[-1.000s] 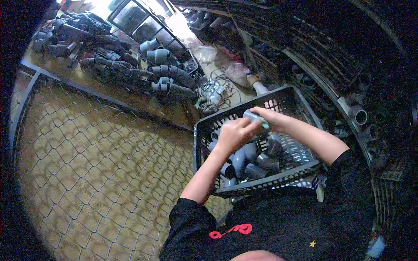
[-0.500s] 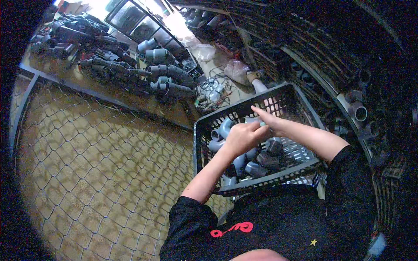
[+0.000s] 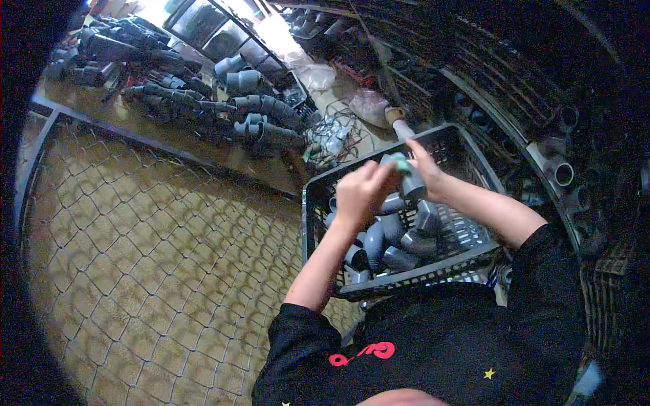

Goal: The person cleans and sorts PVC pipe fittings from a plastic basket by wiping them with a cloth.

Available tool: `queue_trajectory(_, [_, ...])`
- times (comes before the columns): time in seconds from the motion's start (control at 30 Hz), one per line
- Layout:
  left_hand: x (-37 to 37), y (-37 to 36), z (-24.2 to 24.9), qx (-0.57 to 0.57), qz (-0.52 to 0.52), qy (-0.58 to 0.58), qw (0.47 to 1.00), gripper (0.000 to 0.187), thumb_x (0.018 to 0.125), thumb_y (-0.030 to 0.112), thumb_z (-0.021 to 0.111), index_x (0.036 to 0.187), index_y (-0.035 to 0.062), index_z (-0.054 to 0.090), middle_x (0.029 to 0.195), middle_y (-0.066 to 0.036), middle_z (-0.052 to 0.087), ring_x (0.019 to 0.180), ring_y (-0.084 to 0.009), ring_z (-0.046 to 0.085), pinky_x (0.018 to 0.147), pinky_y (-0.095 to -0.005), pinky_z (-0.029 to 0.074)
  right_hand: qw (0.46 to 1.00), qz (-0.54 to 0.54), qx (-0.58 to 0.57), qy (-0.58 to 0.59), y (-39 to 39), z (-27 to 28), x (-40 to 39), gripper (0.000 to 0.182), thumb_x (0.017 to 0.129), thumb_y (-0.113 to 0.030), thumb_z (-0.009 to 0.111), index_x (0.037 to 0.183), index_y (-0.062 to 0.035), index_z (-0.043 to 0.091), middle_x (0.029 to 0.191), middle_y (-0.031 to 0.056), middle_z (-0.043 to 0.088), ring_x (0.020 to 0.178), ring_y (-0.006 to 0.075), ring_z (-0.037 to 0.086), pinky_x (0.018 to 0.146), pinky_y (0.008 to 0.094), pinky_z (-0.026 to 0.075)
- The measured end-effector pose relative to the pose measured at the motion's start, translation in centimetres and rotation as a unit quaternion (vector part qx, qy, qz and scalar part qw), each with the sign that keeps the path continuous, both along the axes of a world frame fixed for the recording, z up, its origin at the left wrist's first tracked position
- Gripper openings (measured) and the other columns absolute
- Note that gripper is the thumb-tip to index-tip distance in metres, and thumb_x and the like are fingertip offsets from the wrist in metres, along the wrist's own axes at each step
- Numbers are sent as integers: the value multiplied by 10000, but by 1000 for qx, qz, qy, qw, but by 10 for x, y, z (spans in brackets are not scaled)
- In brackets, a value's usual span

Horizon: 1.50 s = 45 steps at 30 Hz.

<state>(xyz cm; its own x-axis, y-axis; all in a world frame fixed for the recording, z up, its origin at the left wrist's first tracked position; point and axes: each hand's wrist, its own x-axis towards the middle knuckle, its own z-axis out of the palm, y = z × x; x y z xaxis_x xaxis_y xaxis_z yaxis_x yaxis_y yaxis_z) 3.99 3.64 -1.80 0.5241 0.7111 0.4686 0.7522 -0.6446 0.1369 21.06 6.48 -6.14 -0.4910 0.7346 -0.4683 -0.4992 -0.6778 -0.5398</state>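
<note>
A grey pipe elbow (image 3: 412, 188) is between my two hands, above a black plastic crate (image 3: 365, 291). My right hand (image 3: 426, 174) grips it from the right, thumb raised. From the left, my left hand (image 3: 361, 193) closes on its upper end, with the fingertips mostly hidden. A small green patch (image 3: 402, 164) shows at the top of the elbow; what it is I cannot make out. Below, several loose grey pipe elbows (image 3: 374, 241) lie jumbled in the crate, mostly toward its left and near side.
Wire mesh in a metal frame (image 3: 156, 257) stretches along the left. Behind it are piles of grey pipe fittings (image 3: 254, 105). Tangled wire (image 3: 335, 135) and a plastic bag (image 3: 369, 107) lie beyond the crate. Racks with pipe ends (image 3: 562, 174) line the right.
My hands have shifted up toward the crate's far side, the left one turning. The grey elbow between them now shows clearly, and more fittings in the crate are uncovered.
</note>
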Motion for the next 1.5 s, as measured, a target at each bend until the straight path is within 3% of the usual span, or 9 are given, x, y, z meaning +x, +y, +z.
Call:
queue_trajectory(0.23, [12,-15,-11,-20,-56,-107,992,263,822,98,683,1078,145,645,749,-74,590,596,-265,612,525,-381,494,994,40,98,-38,15,0,5,606,851,-712,495,941,-138,668,795,8,674,672,153,636,656,291,509])
queue_trajectory(0.4, [-6,1,0,-22,2,-95,995,260,858,133,656,1117,159,652,848,-92,664,706,-298,660,604,-385,527,962,62,129,-232,6,8,-3,665,851,-672,566,1150,-86,663,1110,44,669,962,139,629,820,295,486])
queue_trajectory(0.57, [-9,2,-10,-12,-1,-176,984,247,875,162,646,1122,163,632,838,-98,652,689,-309,653,568,-398,519,977,9,104,-186,3,15,-5,505,936,-542,537,1117,-87,658,1025,32,681,884,143,639,789,318,495])
queue_trajectory(0.7, [5,-14,-3,-72,-44,-12,996,308,857,135,656,1159,192,643,783,-75,621,669,-269,640,583,-380,518,985,37,50,-163,13,3,6,508,934,-580,489,986,-107,667,936,33,686,822,163,647,756,338,512])
queue_trajectory(0.77, [1,-6,1,8,-30,-19,999,278,863,136,654,1136,192,648,767,-72,610,641,-268,628,564,-372,511,988,132,76,-21,20,-25,8,533,920,-610,486,1012,-118,669,955,35,688,836,164,651,748,346,516])
queue_trajectory(0.97, [-9,5,-15,0,-4,-167,986,238,869,122,640,1106,148,639,827,-98,623,677,-307,635,563,-389,515,976,59,82,-195,4,24,-2,607,963,-572,463,1258,-45,521,1137,71,627,928,147,634,810,330,521])
queue_trajectory(1.17, [-1,-4,-3,3,-78,-57,995,241,825,100,671,1060,155,663,793,-74,620,655,-264,639,557,-366,511,973,149,142,-103,21,-13,9,611,919,-671,447,895,-99,661,773,25,650,726,169,639,660,343,526])
queue_trajectory(1.27, [-7,2,5,46,24,-134,990,259,823,86,668,1072,158,651,751,-69,599,619,-254,624,525,-362,501,979,122,112,-116,14,-14,-5,637,889,-708,456,962,-113,673,860,31,666,739,154,634,666,302,526])
queue_trajectory(1.5, [0,-11,1,46,-131,8,990,321,789,126,667,1104,185,677,743,-45,590,616,-224,614,541,-349,500,970,67,141,-184,21,-2,17,582,921,-623,500,995,-72,673,835,49,676,743,173,648,681,342,536])
